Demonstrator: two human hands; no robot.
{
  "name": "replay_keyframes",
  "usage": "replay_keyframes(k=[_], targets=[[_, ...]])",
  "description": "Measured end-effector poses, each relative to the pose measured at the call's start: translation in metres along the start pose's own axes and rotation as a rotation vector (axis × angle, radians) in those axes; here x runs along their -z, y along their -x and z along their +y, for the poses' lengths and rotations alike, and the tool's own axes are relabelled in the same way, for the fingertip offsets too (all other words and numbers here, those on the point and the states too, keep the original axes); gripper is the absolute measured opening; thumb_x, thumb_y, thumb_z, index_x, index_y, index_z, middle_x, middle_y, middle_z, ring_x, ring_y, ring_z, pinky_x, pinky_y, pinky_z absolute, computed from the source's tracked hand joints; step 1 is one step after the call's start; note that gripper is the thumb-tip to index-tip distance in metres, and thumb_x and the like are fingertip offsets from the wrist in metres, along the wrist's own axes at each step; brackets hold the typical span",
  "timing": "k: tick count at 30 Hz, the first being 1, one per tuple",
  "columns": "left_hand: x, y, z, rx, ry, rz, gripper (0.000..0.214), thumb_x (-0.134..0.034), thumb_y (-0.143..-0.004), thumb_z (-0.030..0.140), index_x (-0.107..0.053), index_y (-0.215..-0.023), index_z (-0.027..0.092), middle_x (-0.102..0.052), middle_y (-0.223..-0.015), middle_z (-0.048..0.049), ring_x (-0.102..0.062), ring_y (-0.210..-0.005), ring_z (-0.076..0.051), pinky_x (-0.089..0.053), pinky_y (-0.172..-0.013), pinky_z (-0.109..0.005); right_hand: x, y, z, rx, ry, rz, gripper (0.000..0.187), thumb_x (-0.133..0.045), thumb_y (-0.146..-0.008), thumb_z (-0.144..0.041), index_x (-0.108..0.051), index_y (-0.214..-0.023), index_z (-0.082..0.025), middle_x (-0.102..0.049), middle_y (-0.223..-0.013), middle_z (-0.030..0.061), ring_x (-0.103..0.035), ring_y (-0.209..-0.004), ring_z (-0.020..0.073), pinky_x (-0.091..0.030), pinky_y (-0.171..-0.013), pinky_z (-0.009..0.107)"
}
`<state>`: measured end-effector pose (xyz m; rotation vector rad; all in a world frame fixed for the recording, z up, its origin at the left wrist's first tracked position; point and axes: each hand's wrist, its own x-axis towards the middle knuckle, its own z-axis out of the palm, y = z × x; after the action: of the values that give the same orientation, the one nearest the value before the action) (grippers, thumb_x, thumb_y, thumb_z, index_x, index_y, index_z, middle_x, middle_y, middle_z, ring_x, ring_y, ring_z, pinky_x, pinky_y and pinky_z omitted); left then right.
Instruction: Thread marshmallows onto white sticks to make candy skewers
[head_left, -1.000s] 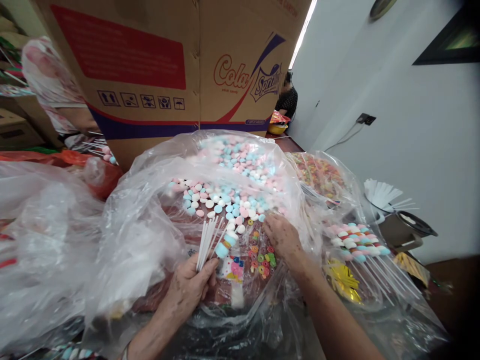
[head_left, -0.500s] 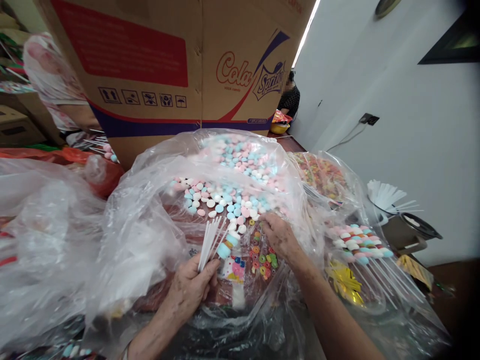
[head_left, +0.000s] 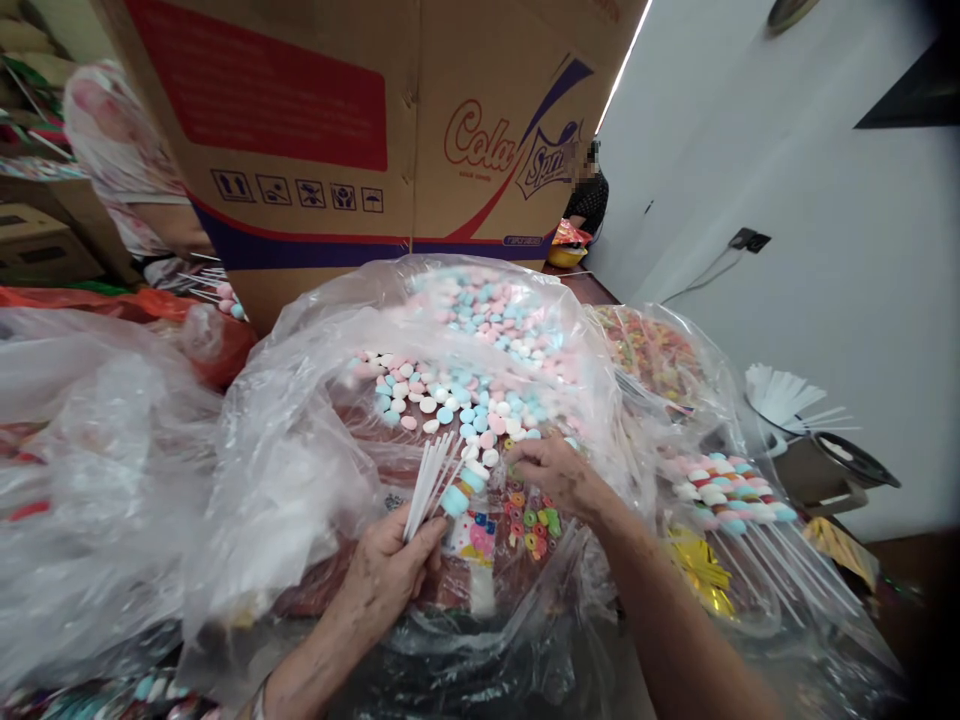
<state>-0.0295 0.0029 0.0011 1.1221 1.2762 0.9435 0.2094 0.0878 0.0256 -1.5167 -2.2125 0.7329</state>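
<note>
My left hand (head_left: 397, 560) is closed round a bundle of thin white sticks (head_left: 427, 490). Beside their upper ends, a skewer of blue and white marshmallows (head_left: 456, 498) with an orange-yellow piece between them leans out of the same grip. My right hand (head_left: 559, 472) is just right of it, its thumb and forefinger pinched together; whatever they hold is too small or hidden to tell. Pink, blue and white marshmallows (head_left: 466, 415) lie loose beyond both hands, spilling from a clear plastic bag (head_left: 322, 330). Colourful gummy rings (head_left: 534, 522) lie below my right hand.
A big cardboard box (head_left: 315, 110) stands behind the bag. On the right are finished-looking candy skewers (head_left: 731, 490), a gold tinsel bundle (head_left: 705, 575), a bag of gummies (head_left: 652, 350) and a dark container (head_left: 825, 465) near white sticks. Two other people are partly visible behind the box.
My right hand has shifted slightly, its fingertips drawing together above the gummy rings. My left hand keeps hold of the sticks and skewer. The whole view has slid a little.
</note>
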Motion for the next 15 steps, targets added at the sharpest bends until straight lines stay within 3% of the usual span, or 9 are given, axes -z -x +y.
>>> replay_keyframes(k=[3, 7, 11, 15], targets=[[0.001, -0.001, -0.004, -0.019, -0.029, -0.013, 0.031, -0.059, -0.076, 0.048, -0.059, -0.066, 0.018, -0.051, -0.044, 0.0066, -0.04, -0.033, -0.007, -0.027, -0.034, -0.017, 0.008, 0.005, 0.001, 0.05, 0.016, -0.096, 0.026, -0.048, -0.085, -0.02, -0.074, -0.087, -0.022, -0.071, -0.081, -0.0007, -0.06, -0.072, 0.0154, -0.041, -0.069, 0.025], [0.002, -0.003, -0.01, -0.032, -0.031, -0.029, 0.03, -0.059, -0.079, 0.046, -0.06, -0.07, 0.018, -0.056, -0.048, 0.0056, -0.04, -0.033, -0.006, -0.028, -0.034, -0.016, 0.007, -0.005, -0.006, -0.033, 0.322, -0.03, 0.029, -0.045, -0.09, -0.018, -0.074, -0.091, -0.021, -0.071, -0.089, 0.0048, -0.061, -0.083, 0.0185, -0.041, -0.075, 0.027], [0.002, -0.003, -0.012, -0.021, -0.038, -0.026, 0.032, -0.059, -0.079, 0.046, -0.057, -0.064, 0.018, -0.056, -0.049, 0.0052, -0.042, -0.034, -0.006, -0.029, -0.035, -0.016, -0.006, -0.019, -0.017, -0.122, 0.627, -0.036, 0.029, -0.045, -0.091, -0.015, -0.07, -0.107, -0.02, -0.068, -0.098, 0.0108, -0.06, -0.087, 0.0212, -0.039, -0.073, 0.028], [0.001, -0.002, -0.01, -0.022, -0.043, -0.018, 0.032, -0.058, -0.079, 0.046, -0.057, -0.063, 0.018, -0.055, -0.047, 0.0056, -0.043, -0.034, -0.007, -0.029, -0.035, -0.017, -0.011, -0.024, -0.019, -0.153, 0.659, -0.011, 0.026, -0.046, -0.089, -0.01, -0.068, -0.102, -0.019, -0.065, -0.099, 0.0116, -0.058, -0.086, 0.0213, -0.037, -0.07, 0.029]])
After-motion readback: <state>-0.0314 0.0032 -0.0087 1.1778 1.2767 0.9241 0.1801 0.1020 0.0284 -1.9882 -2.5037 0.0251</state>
